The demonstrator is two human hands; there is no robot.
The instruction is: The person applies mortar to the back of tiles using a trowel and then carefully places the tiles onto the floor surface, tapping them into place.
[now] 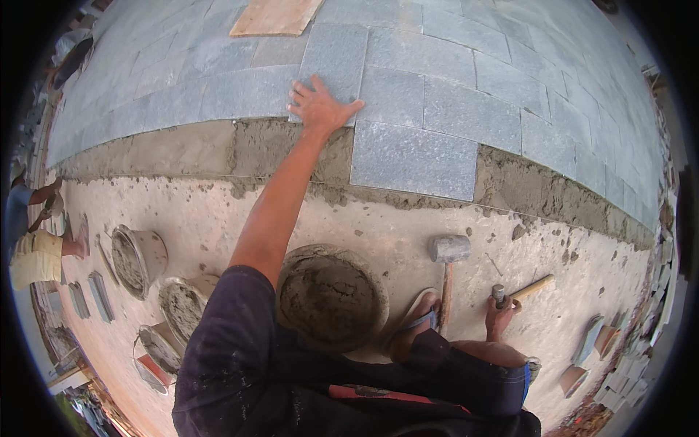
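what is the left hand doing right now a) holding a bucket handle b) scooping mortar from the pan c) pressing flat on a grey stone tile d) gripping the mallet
c: the left hand lies palm down, fingers spread, on a grey stone tile at the edge of the paved area, while the mallet lies untouched on the ground and the mortar pan sits below the outstretched arm.

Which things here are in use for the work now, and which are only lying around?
In use:
- left hand pressed flat on a grey stone tile
- right hand resting on a small hammer
- mortar bed along the tile edge

Lying about:
- rubber mallet
- mortar pan
- bucket
- wooden board
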